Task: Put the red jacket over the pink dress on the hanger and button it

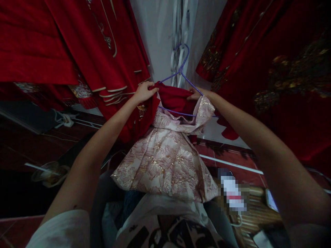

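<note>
A pale pink dress point(169, 155) with a shiny gold floral pattern hangs in front of me on a purple wire hanger point(184, 65). Red cloth point(172, 94), apparently a red garment, is on the same hanger behind the dress's neckline and spreads out at its left. My left hand point(146, 91) is closed on this red garment near the hanger's left shoulder. My right hand point(194, 94) reaches behind the dress's right shoulder, its fingertips pinching the red cloth; part of that hand is hidden by the dress and hanger.
Red embroidered garments point(116, 69) hang at left, with more red clothing point(258, 89) at right. A white metal rack point(178, 55) stands behind the hanger. Lower right, a bamboo seat point(258, 203) carries a phone point(271, 199). A plastic cup with a straw point(50, 174) is at lower left.
</note>
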`<state>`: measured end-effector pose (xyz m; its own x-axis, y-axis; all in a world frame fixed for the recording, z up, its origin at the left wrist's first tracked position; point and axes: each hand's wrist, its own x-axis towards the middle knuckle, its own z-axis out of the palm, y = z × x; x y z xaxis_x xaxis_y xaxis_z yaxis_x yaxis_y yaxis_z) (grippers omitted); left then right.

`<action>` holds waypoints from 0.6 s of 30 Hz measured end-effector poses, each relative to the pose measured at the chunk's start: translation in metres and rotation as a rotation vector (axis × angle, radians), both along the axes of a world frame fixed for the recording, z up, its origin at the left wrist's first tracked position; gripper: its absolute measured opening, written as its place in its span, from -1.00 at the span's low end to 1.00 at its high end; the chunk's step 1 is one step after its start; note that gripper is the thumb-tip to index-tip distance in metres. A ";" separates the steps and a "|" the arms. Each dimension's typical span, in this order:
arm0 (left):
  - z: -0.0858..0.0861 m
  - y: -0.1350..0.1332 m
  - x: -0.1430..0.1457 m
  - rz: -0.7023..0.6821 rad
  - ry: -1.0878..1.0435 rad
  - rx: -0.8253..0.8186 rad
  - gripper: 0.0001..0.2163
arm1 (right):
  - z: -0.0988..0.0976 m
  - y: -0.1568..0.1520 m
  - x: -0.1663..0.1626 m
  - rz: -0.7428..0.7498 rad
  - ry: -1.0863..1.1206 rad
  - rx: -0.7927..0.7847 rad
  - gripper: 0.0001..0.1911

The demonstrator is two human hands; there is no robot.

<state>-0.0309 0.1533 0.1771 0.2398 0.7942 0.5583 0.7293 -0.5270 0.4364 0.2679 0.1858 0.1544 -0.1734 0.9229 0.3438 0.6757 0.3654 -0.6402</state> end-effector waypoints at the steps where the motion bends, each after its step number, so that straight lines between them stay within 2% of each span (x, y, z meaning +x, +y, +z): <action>1: -0.001 0.000 0.001 0.001 0.011 0.016 -0.78 | 0.004 -0.001 0.003 -0.046 -0.019 0.001 -0.67; 5: -0.007 0.004 0.003 0.009 0.050 0.089 -0.80 | 0.014 -0.010 0.023 -0.230 -0.075 0.127 -0.65; 9: -0.013 0.008 0.005 0.018 0.052 0.134 -0.83 | 0.013 -0.026 0.060 -0.312 -0.140 0.278 -0.69; 14: -0.018 0.006 0.011 0.000 0.047 0.110 -0.85 | 0.020 -0.053 0.109 -0.367 -0.278 0.236 -0.66; 18: -0.020 -0.002 0.018 0.015 0.000 0.106 -0.85 | 0.032 -0.079 0.125 -0.360 -0.321 0.163 -0.68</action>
